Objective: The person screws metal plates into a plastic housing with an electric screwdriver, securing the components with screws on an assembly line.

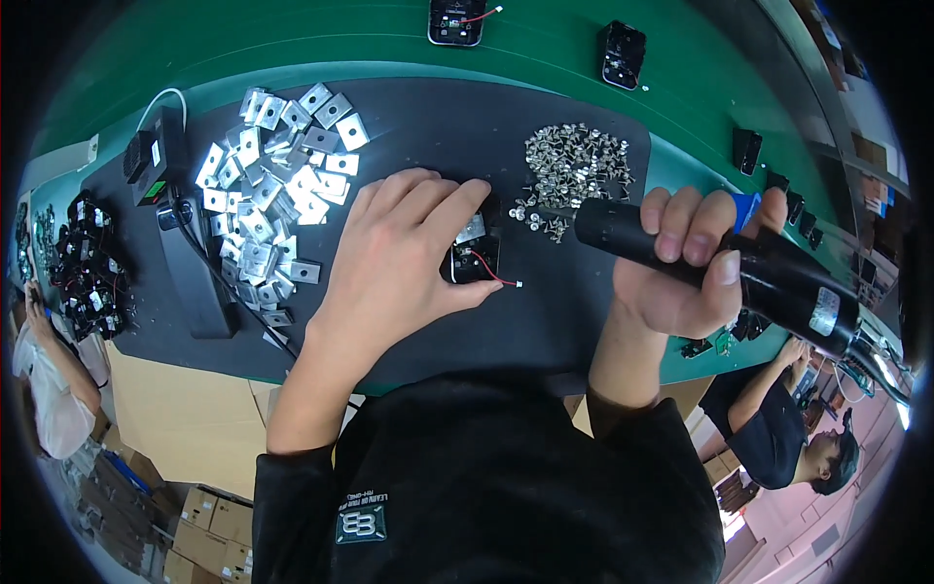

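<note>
My left hand [394, 258] grips a small black open casing [489, 255] on the dark mat, thumb at its near edge and fingers over its far side. Inside the casing sit a silvery metal plate [473, 232] and a red wire [481, 261] that ends in a white plug beyond the rim. My right hand [686, 258] is wrapped round a black electric screwdriver [800, 282] with a blue lever. Its nose points left, and the bit reaches the near edge of a pile of small screws [574, 161]. Whether a screw is on the bit, I cannot tell.
Many square metal plates [261, 229] with holes lie heaped left of my hand. A black stand with a cable [190, 253] and black parts [89, 263] are farther left. More casings [623, 55] rest on the green belt [341, 39]. Other people work at both sides.
</note>
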Motion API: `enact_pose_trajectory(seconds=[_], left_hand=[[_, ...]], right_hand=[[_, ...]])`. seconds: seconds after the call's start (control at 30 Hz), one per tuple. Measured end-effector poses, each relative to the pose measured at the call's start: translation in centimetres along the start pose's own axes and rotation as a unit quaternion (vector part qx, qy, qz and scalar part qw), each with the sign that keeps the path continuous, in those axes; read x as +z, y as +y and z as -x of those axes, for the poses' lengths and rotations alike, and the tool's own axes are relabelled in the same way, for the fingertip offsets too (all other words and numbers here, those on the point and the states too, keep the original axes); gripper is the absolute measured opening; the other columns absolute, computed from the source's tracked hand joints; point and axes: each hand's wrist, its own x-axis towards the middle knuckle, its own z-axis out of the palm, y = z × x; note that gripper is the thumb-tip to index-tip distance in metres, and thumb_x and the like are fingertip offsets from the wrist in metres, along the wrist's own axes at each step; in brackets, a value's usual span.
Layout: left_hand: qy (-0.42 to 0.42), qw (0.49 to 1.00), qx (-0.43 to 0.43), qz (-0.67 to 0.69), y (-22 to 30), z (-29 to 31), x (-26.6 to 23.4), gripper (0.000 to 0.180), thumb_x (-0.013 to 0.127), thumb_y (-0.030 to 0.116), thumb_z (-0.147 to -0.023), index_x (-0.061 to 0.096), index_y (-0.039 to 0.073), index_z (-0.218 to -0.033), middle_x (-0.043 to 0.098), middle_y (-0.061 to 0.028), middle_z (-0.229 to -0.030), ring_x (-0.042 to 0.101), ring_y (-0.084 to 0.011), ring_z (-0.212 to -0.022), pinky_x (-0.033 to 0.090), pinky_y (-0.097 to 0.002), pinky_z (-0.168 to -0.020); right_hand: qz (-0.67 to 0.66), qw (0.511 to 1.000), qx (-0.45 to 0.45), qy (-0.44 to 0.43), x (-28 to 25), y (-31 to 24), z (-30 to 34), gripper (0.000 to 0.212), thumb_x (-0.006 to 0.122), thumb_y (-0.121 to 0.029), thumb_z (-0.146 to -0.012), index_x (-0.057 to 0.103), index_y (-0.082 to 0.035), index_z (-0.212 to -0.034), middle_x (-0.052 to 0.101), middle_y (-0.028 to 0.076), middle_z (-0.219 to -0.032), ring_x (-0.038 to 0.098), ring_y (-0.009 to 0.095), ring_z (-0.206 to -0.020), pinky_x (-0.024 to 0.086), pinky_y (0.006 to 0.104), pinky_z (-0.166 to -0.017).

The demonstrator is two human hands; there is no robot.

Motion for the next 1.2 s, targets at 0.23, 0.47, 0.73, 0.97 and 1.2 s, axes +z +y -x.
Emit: enact_pose_trajectory(seconds=[0.23, 0.47, 0.73, 0.97, 1.2], left_hand=[[-0.007, 1.0, -0.011, 0.021, -0.1, 0.0, 0.0, 0.07, 0.083, 0.034, -0.055, 0.061, 0.008, -0.117, 0.062, -0.0131, -0.109, 0.055, -0.0316, -0.108, 0.044, -0.0424, -0.093], [-0.011, 0.999, -0.017, 0.039, -0.4, 0.2, 0.2, 0.07, 0.083, 0.031, -0.056, 0.06, 0.009, -0.118, 0.062, -0.0089, -0.107, 0.055, -0.0285, -0.108, 0.044, -0.04, -0.09], [-0.005, 0.999, -0.008, 0.037, -0.6, 0.5, 0.1, 0.073, 0.083, 0.03, -0.057, 0.056, 0.008, -0.122, 0.06, -0.008, -0.107, 0.053, -0.0274, -0.108, 0.043, -0.0388, -0.088], [0.048, 0.994, -0.014, 0.093, -0.7, 2.3, -1.0, 0.076, 0.085, 0.03, -0.058, 0.055, 0.002, -0.123, 0.06, -0.0151, -0.112, 0.058, -0.0327, -0.101, 0.047, -0.0402, -0.087], [0.071, 0.991, -0.025, 0.108, -1.4, 5.3, -2.4, 0.082, 0.087, 0.026, -0.056, 0.051, 0.0, -0.125, 0.059, -0.017, -0.116, 0.058, -0.0334, -0.102, 0.048, -0.0405, -0.087]], right_hand=[[0.045, 0.999, -0.018, 0.026, 0.0, 1.4, 0.2, 0.052, 0.054, -0.019, -0.086, 0.038, -0.012, -0.135, 0.046, 0.0, -0.073, 0.045, 0.012, -0.063, 0.04, 0.0325, -0.067], [0.041, 0.998, -0.029, 0.047, -0.4, 2.7, 0.2, 0.057, 0.06, -0.016, -0.086, 0.034, -0.011, -0.137, 0.048, 0.004, -0.072, 0.049, 0.016, -0.059, 0.047, 0.0349, -0.063], [-0.008, 1.0, -0.016, 0.025, 0.1, 1.5, -0.3, 0.048, 0.056, -0.021, -0.087, 0.041, -0.013, -0.132, 0.046, 0.0, -0.073, 0.046, 0.012, -0.064, 0.039, 0.0317, -0.066], [-0.098, 0.994, -0.002, 0.047, -0.4, 1.3, -0.2, 0.051, 0.053, -0.02, -0.088, 0.038, -0.014, -0.136, 0.043, -0.001, -0.072, 0.044, 0.012, -0.062, 0.041, 0.0319, -0.065], [-0.016, 0.997, 0.008, 0.075, 0.0, 2.4, -0.1, 0.05, 0.054, -0.02, -0.087, 0.04, -0.013, -0.135, 0.042, 0.0, -0.071, 0.044, 0.013, -0.061, 0.041, 0.0323, -0.063]])
